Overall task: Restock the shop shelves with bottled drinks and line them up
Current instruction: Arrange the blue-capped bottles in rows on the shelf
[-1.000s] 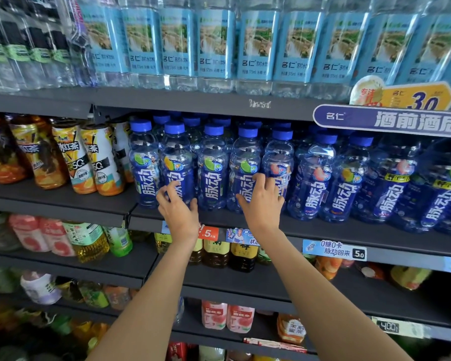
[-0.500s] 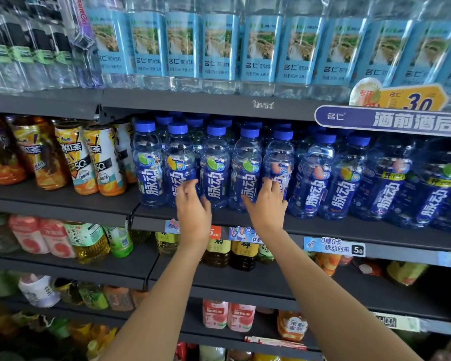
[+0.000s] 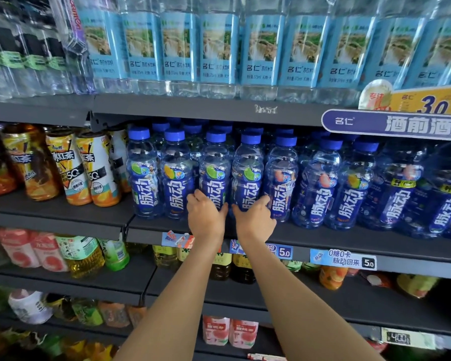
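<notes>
A row of clear blue drink bottles with blue caps stands along the front of the middle shelf (image 3: 323, 242). My left hand (image 3: 206, 217) wraps the base of the third bottle (image 3: 215, 162) from the left. My right hand (image 3: 254, 217) wraps the base of the fourth bottle (image 3: 248, 162) right beside it. Both bottles stand upright on the shelf, touching their neighbours. The two hands are almost touching each other. More blue-capped bottles fill the rows behind.
Water bottles with light-blue labels (image 3: 219, 48) crowd the shelf above. Iced-tea bottles (image 3: 71, 173) stand to the left of the blue row. A purple promo sign (image 3: 396, 123) juts out at upper right. Price tags (image 3: 344, 257) line the shelf edge; juice bottles fill the lower shelves.
My left hand slid right from the second bottle to the third. My right hand shifted slightly left, so the hands have come close together.
</notes>
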`<state>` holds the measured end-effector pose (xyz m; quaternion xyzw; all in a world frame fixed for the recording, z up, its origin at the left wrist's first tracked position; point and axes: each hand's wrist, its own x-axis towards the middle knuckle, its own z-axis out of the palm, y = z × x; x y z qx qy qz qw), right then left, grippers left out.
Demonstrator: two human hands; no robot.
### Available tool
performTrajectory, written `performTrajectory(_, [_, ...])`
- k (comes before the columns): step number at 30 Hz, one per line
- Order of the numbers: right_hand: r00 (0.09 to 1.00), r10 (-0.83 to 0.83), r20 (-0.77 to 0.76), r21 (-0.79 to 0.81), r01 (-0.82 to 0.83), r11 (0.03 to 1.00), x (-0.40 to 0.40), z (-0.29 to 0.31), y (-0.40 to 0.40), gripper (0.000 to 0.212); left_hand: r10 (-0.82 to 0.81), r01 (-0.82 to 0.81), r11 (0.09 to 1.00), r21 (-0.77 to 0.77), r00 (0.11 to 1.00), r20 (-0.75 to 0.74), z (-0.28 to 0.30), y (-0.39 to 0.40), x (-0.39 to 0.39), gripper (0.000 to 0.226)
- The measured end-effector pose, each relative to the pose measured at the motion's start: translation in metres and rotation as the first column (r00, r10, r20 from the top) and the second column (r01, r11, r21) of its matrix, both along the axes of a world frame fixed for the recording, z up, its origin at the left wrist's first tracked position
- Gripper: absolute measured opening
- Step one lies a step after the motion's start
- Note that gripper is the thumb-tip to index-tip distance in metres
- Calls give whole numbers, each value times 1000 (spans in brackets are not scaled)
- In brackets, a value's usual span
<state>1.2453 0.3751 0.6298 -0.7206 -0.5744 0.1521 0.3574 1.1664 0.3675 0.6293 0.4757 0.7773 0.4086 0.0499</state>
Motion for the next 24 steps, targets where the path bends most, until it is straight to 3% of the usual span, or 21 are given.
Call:
performTrajectory(7, [991, -123, 42, 32, 122, 992, -8, -6, -5, 62, -56, 56, 998, 13, 998, -18, 2, -5, -15, 70])
performTrajectory(12, [975, -222, 22, 46, 221, 974, -19, -6, -9, 58, -188, 189, 982, 16, 981, -40, 2, -12, -28, 68])
performTrajectory(14, [969, -248, 14, 62, 246, 967, -20, -8, -10, 54, -222, 229, 967, 109, 973, -67, -3, -19, -41, 56])
performTrajectory(16, [965, -261, -37, 124, 264, 957, -16, -8, -13, 49, -200, 215, 924, 317, 977, -79, -12, -30, -55, 38])
performTrajectory(18, [944, -304, -131, 215, 327, 920, -10, -5, -13, 51, -124, 90, 902, 422, 991, 54, -17, -34, -67, 35])
performTrajectory(20, [907, -369, -204, 248, 412, 877, -3, 3, -10, 58, -75, 14, 952, 305, 979, 189, -16, -28, -71, 53])
performTrajectory(22, [888, -393, -240, 192, 440, 877, 7, 11, -3, 69, -36, 0, 985, 171, 977, 208, -12, -20, -67, 68])
performTrajectory(24, [901, -385, -201, 101, 410, 907, 17, 15, 6, 76, -4, -24, 989, 145, 982, 189, -8, -16, -66, 68])
